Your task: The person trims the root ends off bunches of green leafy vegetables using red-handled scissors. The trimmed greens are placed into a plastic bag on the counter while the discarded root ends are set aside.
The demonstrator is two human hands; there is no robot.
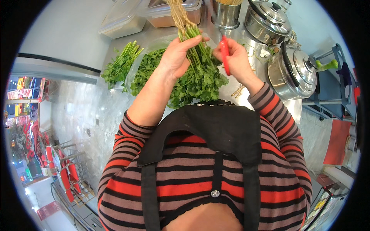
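Note:
My left hand point(176, 56) grips a bunch of leafy coriander point(199, 78), its pale stringy roots point(177, 14) pointing away from me and its leaves hanging towards my apron. In my right hand point(238, 56), just right of the stems, is a small knife with a red handle point(225, 56). Its short blade points away from me and is hard to make out. Beneath and left of the bunch, more coriander point(149, 62) lies in a clear plastic bag point(131, 76). A separate bunch of trimmed coriander point(122, 62) rests farther left, with cut stem ends.
Two lidded plastic boxes point(122, 21) point(173, 17) and a metal canister point(227, 13) of thin sticks stand along the back of the steel table point(115, 46). Two lidded steel pots point(268, 23) point(293, 70) occupy the right side. Root scraps point(238, 91) lie near my right wrist.

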